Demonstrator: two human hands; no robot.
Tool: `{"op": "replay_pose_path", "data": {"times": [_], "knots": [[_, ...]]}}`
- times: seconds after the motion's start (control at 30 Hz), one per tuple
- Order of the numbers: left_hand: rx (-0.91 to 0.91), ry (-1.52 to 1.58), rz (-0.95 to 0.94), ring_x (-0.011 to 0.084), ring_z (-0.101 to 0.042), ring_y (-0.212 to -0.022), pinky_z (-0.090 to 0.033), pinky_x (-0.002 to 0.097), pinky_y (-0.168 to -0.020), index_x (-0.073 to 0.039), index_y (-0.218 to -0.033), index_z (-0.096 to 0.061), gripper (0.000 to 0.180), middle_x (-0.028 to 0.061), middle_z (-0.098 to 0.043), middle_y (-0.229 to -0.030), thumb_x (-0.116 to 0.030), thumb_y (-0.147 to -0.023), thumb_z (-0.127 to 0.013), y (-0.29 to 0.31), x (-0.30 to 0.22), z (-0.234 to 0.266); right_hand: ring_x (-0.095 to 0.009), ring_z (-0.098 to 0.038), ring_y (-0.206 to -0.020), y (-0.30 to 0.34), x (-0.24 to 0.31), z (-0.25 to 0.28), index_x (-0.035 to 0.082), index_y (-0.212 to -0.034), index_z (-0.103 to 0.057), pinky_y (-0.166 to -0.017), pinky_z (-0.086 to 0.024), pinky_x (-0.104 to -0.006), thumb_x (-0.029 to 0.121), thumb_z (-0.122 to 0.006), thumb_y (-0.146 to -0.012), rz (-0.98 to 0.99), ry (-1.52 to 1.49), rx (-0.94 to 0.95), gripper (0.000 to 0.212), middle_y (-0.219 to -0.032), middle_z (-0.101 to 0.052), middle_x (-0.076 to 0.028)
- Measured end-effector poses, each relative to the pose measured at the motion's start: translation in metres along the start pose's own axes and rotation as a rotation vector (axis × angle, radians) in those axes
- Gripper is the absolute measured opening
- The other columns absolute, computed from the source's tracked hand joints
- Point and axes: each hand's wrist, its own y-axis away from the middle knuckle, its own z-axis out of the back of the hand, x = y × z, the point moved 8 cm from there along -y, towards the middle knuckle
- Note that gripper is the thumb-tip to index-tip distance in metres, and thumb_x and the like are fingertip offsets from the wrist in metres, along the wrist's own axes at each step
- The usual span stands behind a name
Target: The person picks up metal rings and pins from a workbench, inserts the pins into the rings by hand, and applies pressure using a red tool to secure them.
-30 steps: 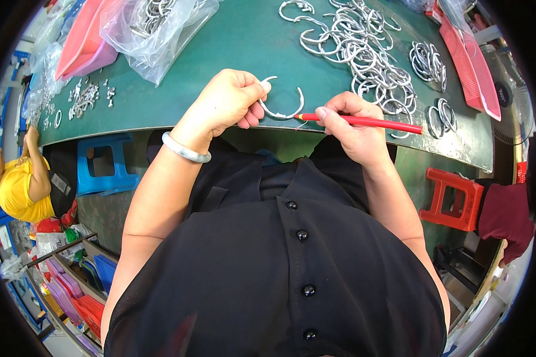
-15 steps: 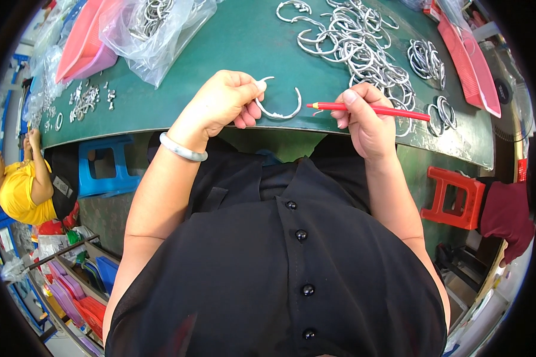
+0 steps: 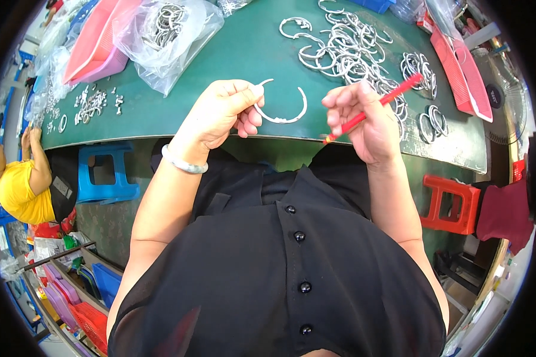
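Head view: your left hand (image 3: 222,110) pinches a silvery C-shaped bangle (image 3: 280,121) between thumb and fingers near one end of its gap, over the front of the green bench (image 3: 268,38). Expect it to be light and stiff, smooth metal by its look, so it may twist in a narrow pinch; the plain side of the curve should give you the surest hold. Its lower arc carries something too small to make out. Your hands are apart, and your right hand (image 3: 373,135) is closed around a slim red pencil (image 3: 402,89), best gripped behind its point.

Around them, from the left: small metal pieces (image 3: 92,104) lie left of your left hand; a pink basket (image 3: 94,44) and a clear plastic bag (image 3: 167,68) of rings sit beyond it. Past your right hand sprawls a tangled heap of rings (image 3: 348,58), which could catch the pencil. A bundle of rings (image 3: 413,63), overlapped in view by the pencil's rear end, and a small cluster (image 3: 434,123) lie to its right, with a second pink basket (image 3: 458,71) farther out.
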Motion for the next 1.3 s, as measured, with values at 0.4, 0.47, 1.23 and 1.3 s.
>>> {"op": "replay_pose_path", "data": {"times": [0.4, 0.47, 1.23, 1.3], "knots": [[0.032, 0.137, 0.063, 0.0087, -0.048, -0.041, -0.040, 0.0188, -0.039, -0.004, -0.072, -0.056, 0.022, 0.0016, -0.053, -0.055, -0.022, -0.084, -0.055, 0.009, 0.000, -0.009, -0.006, -0.043, -0.038, -0.001, -0.027, -0.020, 0.002, -0.072, -0.053, -0.034, -0.030, -0.0183, 0.014, -0.054, -0.083, -0.346, 0.228, 0.007, 0.016, -0.063, -0.056, -0.008], [0.069, 0.237, 0.081, 0.0085, -0.048, -0.042, -0.039, 0.0190, -0.039, -0.003, -0.073, -0.055, 0.022, 0.0014, -0.052, -0.056, -0.022, -0.085, -0.054, 0.009, 0.004, -0.012, -0.007, -0.042, -0.038, -0.001, -0.029, -0.019, 0.002, -0.072, -0.053, -0.034, -0.030, -0.0185, 0.014, -0.054, -0.082, -0.368, 0.219, 0.000, 0.016, -0.062, -0.056, -0.008], [0.187, 0.330, 0.024, 0.0141, -0.059, -0.059, -0.050, 0.0236, -0.055, 0.004, -0.098, -0.054, 0.034, 0.0087, -0.060, -0.072, -0.025, -0.091, -0.040, 0.014, -0.001, -0.020, -0.005, -0.042, -0.037, 0.003, -0.002, -0.026, 0.001, -0.072, -0.055, -0.035, -0.029, -0.0181, 0.014, -0.057, -0.081, -0.250, 0.338, -0.019, 0.015, -0.061, -0.057, -0.006], [0.200, 0.319, 0.006, 0.0137, -0.059, -0.061, -0.050, 0.0235, -0.056, 0.004, -0.099, -0.054, 0.032, 0.0084, -0.060, -0.073, -0.024, -0.091, -0.042, 0.013, 0.000, -0.020, -0.005, -0.042, -0.037, 0.004, 0.001, -0.030, 0.001, -0.073, -0.055, -0.035, -0.029, -0.0177, 0.014, -0.057, -0.081, -0.231, 0.358, -0.009, 0.016, -0.061, -0.057, -0.006]]}}
